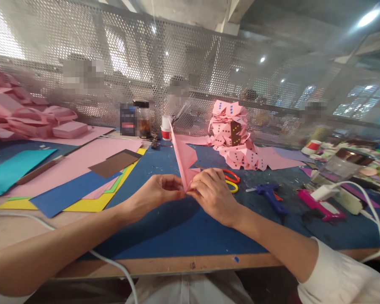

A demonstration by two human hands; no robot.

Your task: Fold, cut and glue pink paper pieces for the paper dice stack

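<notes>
Loose pink paper pieces are heaped at the far left of a blue-covered tabletop, above a teal paper sheet, a blue paper strip and a brown paper strip. A dark-lidded jar stands beyond, near the perforated metal screen. Toward the center, the worker's left hand is closed, thumb and fingertips pinching the lower edge of a folded pink paper — the piece stands tall, leaning slightly left, between the two hands at mid-tabletop. The right hand, fingers bunched, grips the same piece near its lower right corner. The step appears to be shaping or pressing a crease; the next move would call for both edges kept aligned and even fingertip pressure along the fold. Just behind the right hand lie scissors with red and yellow handles, and past them a dot-marked pink paper stack. Farther right sit a blue glue gun — its nozzle turned away from view or too blurred to judge — and a magenta device beside white cords.
</notes>
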